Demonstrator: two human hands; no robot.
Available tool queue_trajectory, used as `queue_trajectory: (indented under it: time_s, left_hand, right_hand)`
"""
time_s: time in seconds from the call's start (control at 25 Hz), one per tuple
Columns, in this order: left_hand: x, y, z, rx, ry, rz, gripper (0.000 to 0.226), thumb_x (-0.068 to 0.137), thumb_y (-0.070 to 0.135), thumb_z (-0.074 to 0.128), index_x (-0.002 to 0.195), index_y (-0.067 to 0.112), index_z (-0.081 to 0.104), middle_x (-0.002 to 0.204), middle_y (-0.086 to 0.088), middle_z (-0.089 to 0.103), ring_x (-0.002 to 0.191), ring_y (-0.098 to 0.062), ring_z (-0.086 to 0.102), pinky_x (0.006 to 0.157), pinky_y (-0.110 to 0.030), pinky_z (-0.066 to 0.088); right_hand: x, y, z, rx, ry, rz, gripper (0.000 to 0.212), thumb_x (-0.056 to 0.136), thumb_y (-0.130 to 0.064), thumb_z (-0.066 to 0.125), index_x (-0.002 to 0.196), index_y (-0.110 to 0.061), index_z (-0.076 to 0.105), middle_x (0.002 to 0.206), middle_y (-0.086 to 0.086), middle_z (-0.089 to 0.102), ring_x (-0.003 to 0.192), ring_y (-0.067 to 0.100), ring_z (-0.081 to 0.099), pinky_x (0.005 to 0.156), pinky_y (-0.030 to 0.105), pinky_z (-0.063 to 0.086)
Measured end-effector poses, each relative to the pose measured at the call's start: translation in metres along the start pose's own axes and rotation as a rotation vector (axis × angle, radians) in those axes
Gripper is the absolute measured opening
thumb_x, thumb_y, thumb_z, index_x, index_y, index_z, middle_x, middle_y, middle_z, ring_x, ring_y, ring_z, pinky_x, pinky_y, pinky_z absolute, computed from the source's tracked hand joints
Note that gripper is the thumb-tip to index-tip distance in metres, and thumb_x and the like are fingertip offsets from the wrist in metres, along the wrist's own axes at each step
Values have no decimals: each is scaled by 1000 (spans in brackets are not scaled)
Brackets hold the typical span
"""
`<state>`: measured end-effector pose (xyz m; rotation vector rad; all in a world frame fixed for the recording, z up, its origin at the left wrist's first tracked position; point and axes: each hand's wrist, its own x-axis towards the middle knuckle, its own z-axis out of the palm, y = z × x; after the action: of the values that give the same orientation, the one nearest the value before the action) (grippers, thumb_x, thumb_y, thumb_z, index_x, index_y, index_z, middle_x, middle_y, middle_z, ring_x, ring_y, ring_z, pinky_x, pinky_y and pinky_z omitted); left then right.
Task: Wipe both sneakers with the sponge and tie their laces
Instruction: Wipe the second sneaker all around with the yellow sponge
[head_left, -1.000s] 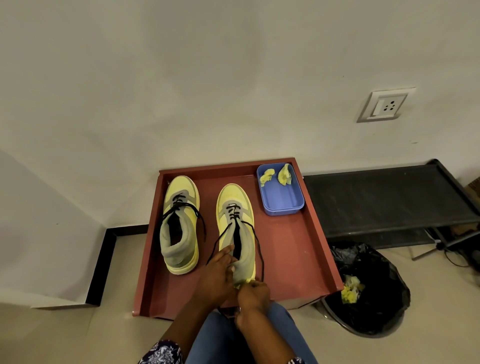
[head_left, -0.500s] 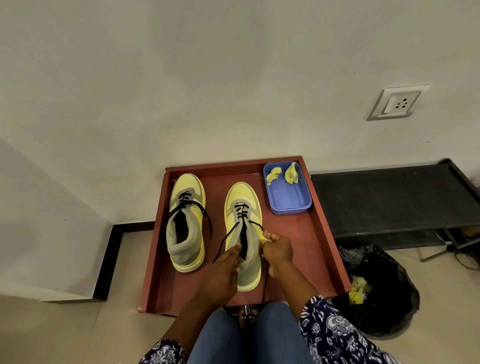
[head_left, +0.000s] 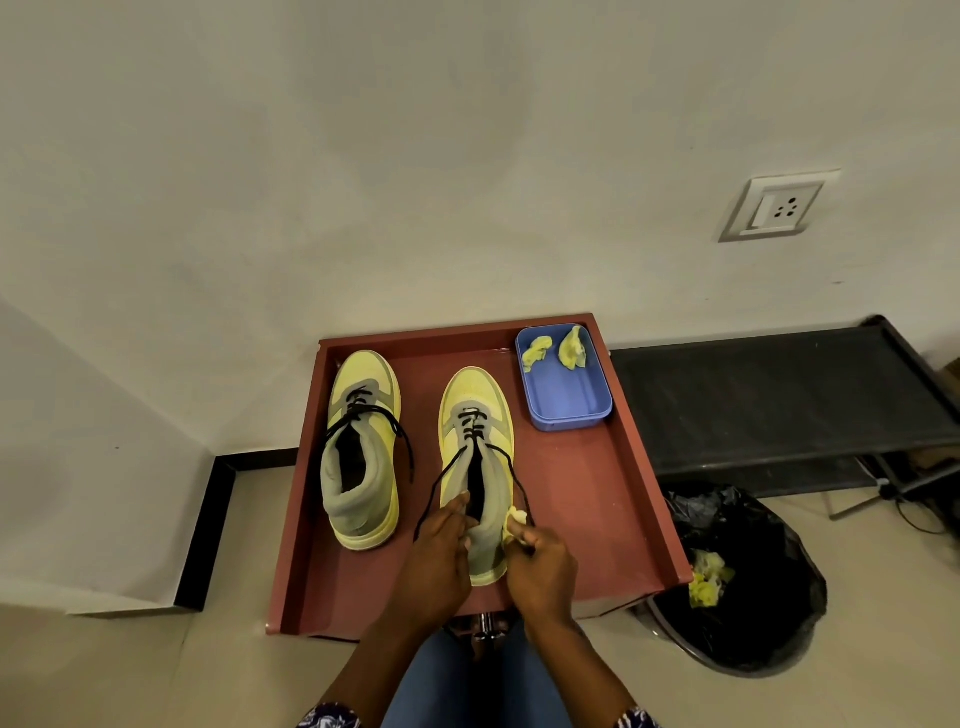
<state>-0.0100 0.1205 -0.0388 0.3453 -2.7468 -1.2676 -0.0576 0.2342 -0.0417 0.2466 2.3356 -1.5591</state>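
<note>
Right hand (head_left: 540, 558) has slid back toward the heel of the right sneaker (head_left: 480, 467), pinching a yellow sponge scrap (head_left: 517, 518) against its right side. Left hand (head_left: 441, 551) grips the collar. Wiping ongoing; laces (head_left: 470, 431) untied on both, left sneaker (head_left: 363, 447) untouched in the tray (head_left: 597, 493).

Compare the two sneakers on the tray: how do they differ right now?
The left sneaker stands untouched; the right sneaker is steadied at the collar by the left hand, while the right hand presses a yellow sponge to its side. The right sneaker sits nearer the blue box. Both are yellow and grey with untied black laces.
</note>
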Motion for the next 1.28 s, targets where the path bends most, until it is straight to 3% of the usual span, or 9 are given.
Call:
queue_trajectory:
  time_s: [0.2,0.4,0.6,0.72,0.8,0.88,1.0,1.16,1.28]
  left_hand:
    - [-7,-11,6,121,15,142,38,89,16,34,116,5,58,134,-8,49,126,-12,36,106,-22,24]
    - [-6,-11,3,149,81,222,29,86,12,37,112,15,51,129,-9,50,123,-17,36,104,-26,22]
    - [-14,-13,-2,96,72,194,34,87,22,34,117,19,50,135,1,42,131,0,23,107,-10,18]
    - [-23,-11,-13,62,78,113,47,84,38,35,111,13,64,135,12,39,127,7,31,90,2,34]
    - [-21,-6,-18,88,117,59,52,81,43,36,105,10,68,130,12,44,118,10,40,79,1,39]
    - [-12,-2,-18,192,165,37,49,83,39,37,106,8,68,125,2,57,110,-5,57,80,-11,45]
    - [15,4,-17,294,148,78,46,82,21,34,110,1,64,118,-15,63,106,-28,63,84,-30,51]
    - [46,4,-7,291,123,51,44,88,-5,38,128,4,52,139,-18,44,130,-31,42,106,-36,37]
    - [48,2,-2,261,158,39,45,88,-10,43,130,5,51,143,-16,41,133,-29,38,107,-35,35]
  right_hand:
    - [18,-12,-2,3,0,5,26,85,-1,58,109,-6,67,112,11,69,103,22,63,91,27,47]
    - [45,-36,0,-80,-55,-87,31,87,3,50,112,-5,65,118,11,66,111,23,60,98,28,45]
    - [36,-31,1,-143,-91,-212,33,88,3,50,115,-8,64,117,10,66,108,21,60,89,18,41]
    - [25,-20,4,-123,-86,-221,34,87,5,50,115,-8,65,116,9,66,107,20,61,90,15,39]
    - [20,-16,4,-103,-88,-214,33,86,5,51,113,-8,66,113,9,67,105,20,62,89,14,40]
    - [18,-16,4,-89,-90,-197,32,85,5,53,111,-8,67,112,9,67,103,19,62,87,13,39]
    - [13,-16,4,-69,-97,-145,31,84,4,54,109,-7,68,113,9,66,102,18,62,86,12,40]
    - [5,-9,6,-68,-117,-57,28,86,-1,55,110,-8,67,114,10,65,105,22,61,87,18,43]
    - [9,-11,10,-75,-83,-73,25,86,-1,56,107,-7,69,114,10,65,105,22,61,87,19,44]
